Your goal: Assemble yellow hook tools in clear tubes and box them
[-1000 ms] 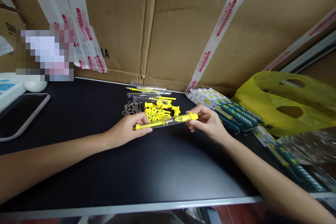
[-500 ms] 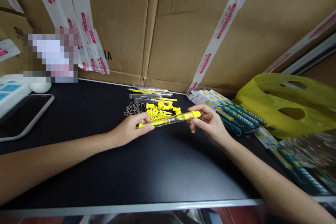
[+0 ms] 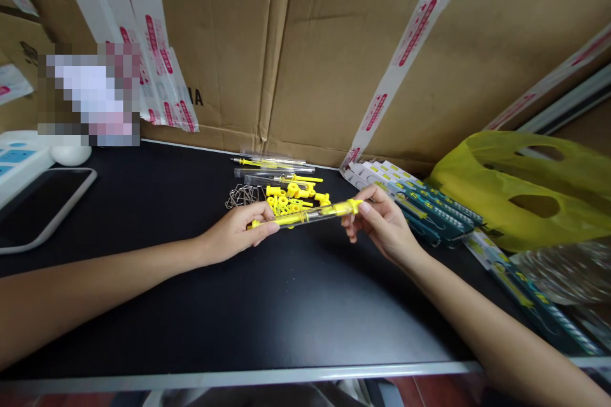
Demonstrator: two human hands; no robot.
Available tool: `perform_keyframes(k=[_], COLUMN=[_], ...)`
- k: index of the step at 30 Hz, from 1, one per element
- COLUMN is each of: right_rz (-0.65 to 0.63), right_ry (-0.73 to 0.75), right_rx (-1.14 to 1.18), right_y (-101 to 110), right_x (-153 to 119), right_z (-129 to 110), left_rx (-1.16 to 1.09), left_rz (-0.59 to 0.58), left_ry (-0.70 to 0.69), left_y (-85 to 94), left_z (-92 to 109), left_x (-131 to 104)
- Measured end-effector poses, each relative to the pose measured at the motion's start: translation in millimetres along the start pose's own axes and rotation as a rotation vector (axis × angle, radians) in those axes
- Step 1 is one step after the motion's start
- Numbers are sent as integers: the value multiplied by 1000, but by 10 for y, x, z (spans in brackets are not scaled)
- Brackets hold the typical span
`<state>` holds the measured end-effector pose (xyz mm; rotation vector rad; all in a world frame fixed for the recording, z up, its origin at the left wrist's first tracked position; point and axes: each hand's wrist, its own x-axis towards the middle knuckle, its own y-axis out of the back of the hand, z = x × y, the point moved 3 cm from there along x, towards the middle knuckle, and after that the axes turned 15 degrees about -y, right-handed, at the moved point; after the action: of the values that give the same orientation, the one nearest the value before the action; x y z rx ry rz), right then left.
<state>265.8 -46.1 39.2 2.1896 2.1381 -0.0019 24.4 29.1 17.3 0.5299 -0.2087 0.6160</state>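
Note:
A clear tube (image 3: 312,214) with a yellow rod and metal parts inside spans both my hands, tilted slightly up to the right. My left hand (image 3: 243,226) is closed around its left end, thumb in front, with a bit of yellow end showing. At the other end, my right hand (image 3: 382,222) pinches the yellow flanged cap (image 3: 351,206), its thumb against the cap's outer end. Behind the tube lies a pile of small yellow plastic parts (image 3: 289,197), partly hidden by it. Bent metal wire pieces (image 3: 243,196) sit left of that pile.
Clear tubes with yellow-and-metal rods (image 3: 277,168) lie at the back. Printed teal packages (image 3: 420,197) and a yellow plastic bag (image 3: 515,191) are on the right. A phone (image 3: 42,210) and power strip (image 3: 19,156) stand left. Taped cardboard (image 3: 324,63) rises behind the black tabletop (image 3: 286,311).
My right thumb has moved from beneath the cap to its outer end, and the fingers have shifted along the tube's right end. My left hand keeps its hold with little movement.

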Motion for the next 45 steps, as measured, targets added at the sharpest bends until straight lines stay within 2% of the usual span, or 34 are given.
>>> perform_keyframes(k=[7, 11, 16, 23, 28, 37, 45], right_rz=[-6, 11, -34, 43, 18, 118, 53], right_ry=[5, 0, -14, -28, -35, -59, -23], right_rx=[-112, -77, -70, -94, -115, -354, -251], right_y=[-22, -1, -6, -19, -28, 19, 18], right_x=[-11, -15, -29, -21, -33, -23, -48], right_z=[30, 23, 17, 17, 24, 59, 15], left_rx=[34, -1, -24, -39, -52, -36, -48], left_rz=[-19, -9, 10, 16, 11, -8, 21], left_ry=[-14, -8, -1, 10, 31, -4, 32], left_y=[3, -5, -7, -7, -6, -10, -6], left_z=[8, -5, -11, -11, -11, -1, -20], left_x=[-1, 0, -3, -4, -6, -7, -7])
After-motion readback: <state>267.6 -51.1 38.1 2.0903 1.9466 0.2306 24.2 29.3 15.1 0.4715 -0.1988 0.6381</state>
